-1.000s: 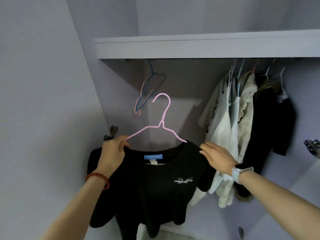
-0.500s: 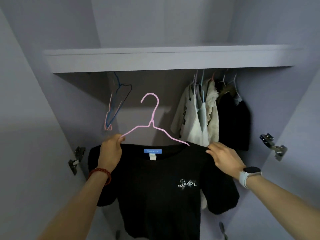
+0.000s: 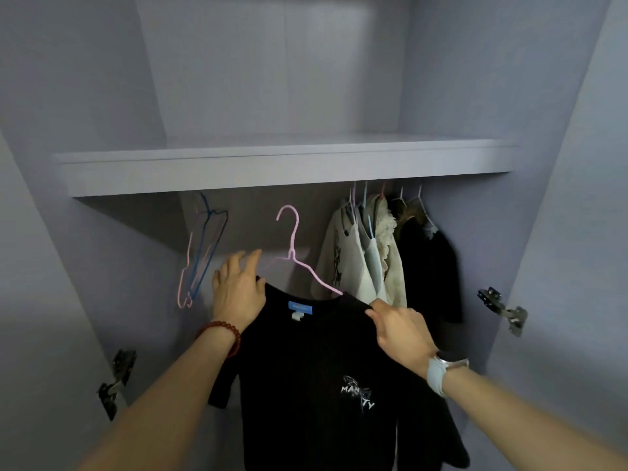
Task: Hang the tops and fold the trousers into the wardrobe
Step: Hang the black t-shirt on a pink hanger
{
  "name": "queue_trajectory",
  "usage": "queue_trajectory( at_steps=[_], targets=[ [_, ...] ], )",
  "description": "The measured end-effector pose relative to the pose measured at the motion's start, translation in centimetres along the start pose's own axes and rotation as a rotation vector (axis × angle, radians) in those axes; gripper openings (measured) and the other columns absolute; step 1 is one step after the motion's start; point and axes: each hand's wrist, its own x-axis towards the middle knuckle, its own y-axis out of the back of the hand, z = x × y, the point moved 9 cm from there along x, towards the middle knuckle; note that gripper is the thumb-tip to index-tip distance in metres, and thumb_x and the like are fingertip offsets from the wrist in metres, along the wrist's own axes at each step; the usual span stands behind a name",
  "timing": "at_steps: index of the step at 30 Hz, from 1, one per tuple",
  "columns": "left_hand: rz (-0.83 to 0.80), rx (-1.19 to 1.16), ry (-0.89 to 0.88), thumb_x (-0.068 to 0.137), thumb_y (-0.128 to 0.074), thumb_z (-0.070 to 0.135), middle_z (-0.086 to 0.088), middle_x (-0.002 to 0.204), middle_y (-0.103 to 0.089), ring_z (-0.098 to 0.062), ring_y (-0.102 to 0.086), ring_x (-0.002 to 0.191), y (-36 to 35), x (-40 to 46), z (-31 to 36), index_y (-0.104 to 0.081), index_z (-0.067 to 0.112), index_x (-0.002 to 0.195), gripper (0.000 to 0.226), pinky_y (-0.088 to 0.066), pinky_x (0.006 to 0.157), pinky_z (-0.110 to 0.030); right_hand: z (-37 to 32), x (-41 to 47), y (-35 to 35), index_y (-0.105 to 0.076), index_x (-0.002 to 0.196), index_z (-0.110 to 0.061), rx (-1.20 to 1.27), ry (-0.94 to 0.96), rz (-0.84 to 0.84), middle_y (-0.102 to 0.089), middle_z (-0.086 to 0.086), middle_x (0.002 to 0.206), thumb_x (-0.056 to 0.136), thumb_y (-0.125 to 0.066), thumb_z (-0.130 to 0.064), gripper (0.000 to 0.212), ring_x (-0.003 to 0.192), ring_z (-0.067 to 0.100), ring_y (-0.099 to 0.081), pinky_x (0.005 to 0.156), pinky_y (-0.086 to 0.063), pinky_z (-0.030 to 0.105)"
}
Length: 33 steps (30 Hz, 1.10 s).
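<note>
A black T-shirt [image 3: 316, 375] with a blue neck label and white chest print hangs on a pink wire hanger [image 3: 294, 244] inside the wardrobe. The hanger's hook is up in the air just below the shelf [image 3: 285, 166], hooked on nothing that I can see. My left hand [image 3: 238, 290] lies at the shirt's left shoulder, fingers spread and pointing up. My right hand [image 3: 401, 331] pinches the shirt's right shoulder over the hanger's arm. The rail is hidden behind the shelf's front edge.
Empty blue and pink hangers [image 3: 203, 249] dangle at the left of the wardrobe. White and cream tops [image 3: 365, 263] and a black garment [image 3: 433, 270] hang at the right. Door hinges [image 3: 503, 311] stick out on the right side, and another hinge [image 3: 116, 379] on the left.
My left hand has loosened its grip on the shirt's left shoulder, and its fingers now spread upward. My view has tilted up, showing more of the shelf. The right hand still holds the shoulder.
</note>
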Motion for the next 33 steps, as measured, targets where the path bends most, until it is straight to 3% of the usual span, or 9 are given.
queue_trajectory(
  at_steps=[3, 8, 11, 14, 17, 19, 23, 33],
  targets=[
    [0.118, 0.062, -0.043, 0.089, -0.051, 0.011, -0.015, 0.145, -0.031, -0.032, -0.026, 0.133, 2.7, 0.4, 2.6, -0.033, 0.015, 0.142, 0.056, -0.026, 0.106, -0.048, -1.0, 2.0, -0.5, -0.05, 0.105, -0.008, 0.007, -0.156, -0.075, -0.066, 0.013, 0.101, 0.101, -0.028, -0.031, 0.032, 0.096, 0.035, -0.061, 0.071, -0.043, 0.036],
    [0.37, 0.224, -0.25, 0.061, -0.071, -0.003, -0.026, 0.129, -0.05, -0.045, -0.047, 0.119, 6.3, 0.8, 6.8, -0.055, 0.004, 0.125, 0.067, -0.041, 0.09, -0.058, -1.1, 5.3, 0.0, -0.05, 0.106, -0.004, 0.108, -0.253, -0.018, -0.065, 0.017, 0.103, 0.101, -0.029, -0.026, 0.031, 0.098, 0.036, -0.061, 0.068, -0.04, 0.034],
    [0.445, 0.344, -0.358, 0.057, -0.072, 0.002, -0.026, 0.136, -0.045, -0.045, -0.042, 0.124, 6.8, 1.6, 9.3, -0.05, 0.005, 0.131, 0.077, -0.038, 0.095, -0.059, -0.1, 7.0, 0.6, -0.05, 0.107, -0.003, 0.195, -0.311, 0.028, -0.064, 0.017, 0.105, 0.101, -0.03, -0.024, 0.029, 0.101, 0.036, -0.059, 0.069, -0.038, 0.034],
    [0.411, 0.423, -0.337, 0.067, -0.068, 0.013, -0.021, 0.149, -0.027, -0.043, -0.025, 0.136, 6.5, 2.9, 10.9, -0.035, 0.012, 0.143, 0.083, -0.023, 0.106, -0.06, 0.7, 8.5, 0.6, -0.048, 0.112, -0.002, 0.21, -0.344, 0.065, -0.064, 0.016, 0.107, 0.102, -0.027, -0.022, 0.031, 0.102, 0.034, -0.06, 0.071, -0.041, 0.033],
    [0.317, 0.463, -0.28, 0.087, -0.051, 0.026, -0.013, 0.156, 0.01, -0.037, 0.009, 0.142, 5.2, 4.7, 10.6, 0.003, 0.022, 0.149, 0.083, 0.001, 0.112, -0.056, 1.2, 10.1, -0.6, -0.046, 0.118, -0.003, 0.178, -0.372, 0.056, -0.064, 0.015, 0.111, 0.102, -0.028, -0.02, 0.03, 0.105, 0.032, -0.06, 0.075, -0.043, 0.034],
    [0.284, 0.505, -0.237, 0.091, -0.047, 0.032, -0.011, 0.154, 0.021, -0.036, 0.017, 0.141, 4.4, 5.6, 10.0, 0.015, 0.022, 0.147, 0.085, 0.004, 0.113, -0.054, 1.5, 11.3, -2.4, -0.046, 0.117, -0.002, 0.177, -0.376, 0.026, -0.064, 0.015, 0.112, 0.099, -0.033, -0.015, 0.025, 0.107, 0.033, -0.059, 0.077, -0.045, 0.035],
    [0.311, 0.496, -0.225, 0.09, -0.048, 0.036, -0.011, 0.153, 0.024, -0.037, 0.021, 0.14, 3.6, 6.0, 9.5, 0.021, 0.022, 0.145, 0.09, 0.006, 0.113, -0.052, 2.6, 12.4, -5.4, -0.045, 0.119, 0.0, 0.138, -0.39, -0.018, -0.062, 0.015, 0.115, 0.095, -0.036, -0.005, 0.026, 0.108, 0.032, -0.06, 0.08, -0.047, 0.037],
    [0.251, 0.525, -0.121, 0.087, -0.049, 0.039, -0.014, 0.15, 0.031, -0.041, 0.024, 0.138, 2.8, 6.2, 9.8, 0.036, 0.017, 0.134, 0.1, 0.001, 0.108, -0.064, 5.2, 10.2, -7.3, -0.05, 0.117, -0.003, 0.174, -0.381, -0.11, -0.062, 0.015, 0.115, 0.096, -0.038, -0.01, 0.025, 0.107, 0.031, -0.059, 0.081, -0.047, 0.035]
  ],
)
